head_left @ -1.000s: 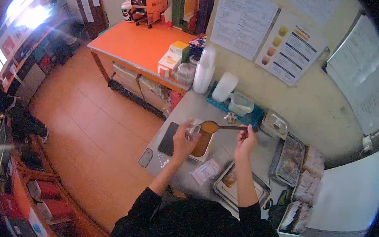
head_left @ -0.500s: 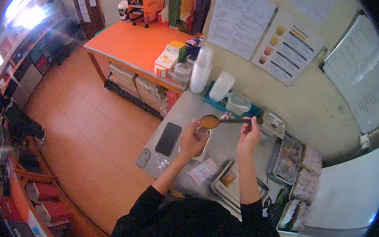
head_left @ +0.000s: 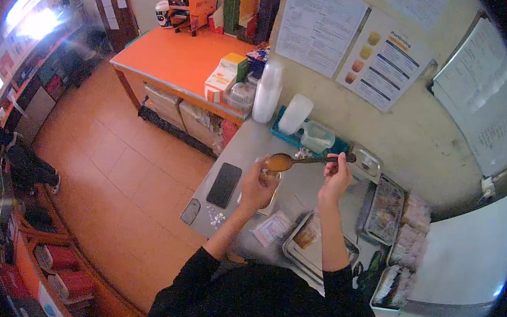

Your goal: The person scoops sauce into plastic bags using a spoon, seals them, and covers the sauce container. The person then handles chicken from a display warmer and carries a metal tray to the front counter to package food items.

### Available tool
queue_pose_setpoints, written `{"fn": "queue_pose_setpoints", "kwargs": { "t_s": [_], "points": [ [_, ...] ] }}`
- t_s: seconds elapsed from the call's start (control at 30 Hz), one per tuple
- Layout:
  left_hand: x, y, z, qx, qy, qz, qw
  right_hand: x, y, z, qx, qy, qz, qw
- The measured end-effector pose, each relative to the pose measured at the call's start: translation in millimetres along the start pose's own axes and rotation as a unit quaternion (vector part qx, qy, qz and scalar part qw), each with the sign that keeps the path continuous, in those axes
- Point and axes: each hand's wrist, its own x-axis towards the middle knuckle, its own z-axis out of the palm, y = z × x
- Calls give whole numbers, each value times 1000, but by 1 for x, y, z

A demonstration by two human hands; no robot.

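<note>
My right hand (head_left: 336,180) grips the dark handle of a serving spoon (head_left: 313,159), held level over the steel table. Orange-brown sauce (head_left: 279,162) fills the spoon's bowl. Just under and left of that bowl, the fingers of my left hand (head_left: 257,185) curl round a small clear cup (head_left: 271,175), which they partly hide. Below this hand a metal container (head_left: 269,206) stands on the table, mostly covered from view. A dark phone (head_left: 224,185) lies left of my left hand. A flat packet with pink markings (head_left: 273,227) lies nearer my body.
A metal tray (head_left: 315,256) holds some brown food. More trays (head_left: 385,209) and bagged portions (head_left: 408,248) line the right side. By the wall stand stacked clear cups (head_left: 267,94) and a clear jug (head_left: 318,137). An orange table (head_left: 172,57) adjoins at upper left.
The spoon and both hands stay nearly in place, with the spoon's handle end slightly higher. The whole view has shifted a little. A person at far left shows slightly more.
</note>
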Motion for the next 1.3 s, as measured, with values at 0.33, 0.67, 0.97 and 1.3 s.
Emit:
{"fn": "queue_pose_setpoints", "kwargs": {
  "t_s": [0.33,0.67,0.97,1.3],
  "points": [
    [3,-3,2,56,19,67,996,-2,-9,7,-45,-3,-59,997],
    [2,5,4,-22,-24,-42,999,-9,-21,16,-56,13,-89,994],
    [2,-1,4,13,-4,-10,1000,-12,-24,19,-90,-6,-152,984],
    [3,-3,2,9,13,21,1000,-24,-34,27,-118,-44,-206,970]
  ]
}}
